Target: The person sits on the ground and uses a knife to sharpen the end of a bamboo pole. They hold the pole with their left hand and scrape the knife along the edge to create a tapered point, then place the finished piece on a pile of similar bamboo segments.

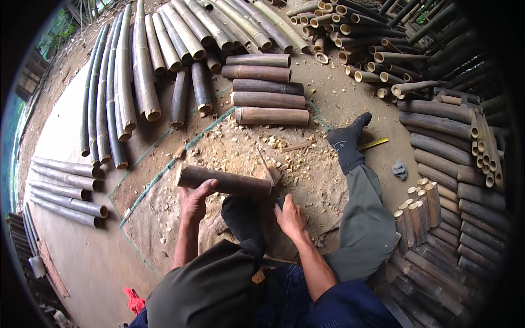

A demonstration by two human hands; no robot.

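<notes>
My left hand grips a short, dark brown bamboo section from below, near its pale cut left end. The section lies nearly level across the middle, above my dark-socked left foot. My right hand is closed around the dark handle of a knife. Its thin blade, seen almost edge-on, slants up past the right end of the bamboo; whether it touches cannot be made out. Part of a wooden block shows behind that end.
Pale chips litter the mat around my feet. Several cut bamboo sections lie stacked ahead, with long bamboo poles at the far left. More bamboo pieces line the right side. A yellow measuring strip and grey cloth lie beyond my right leg.
</notes>
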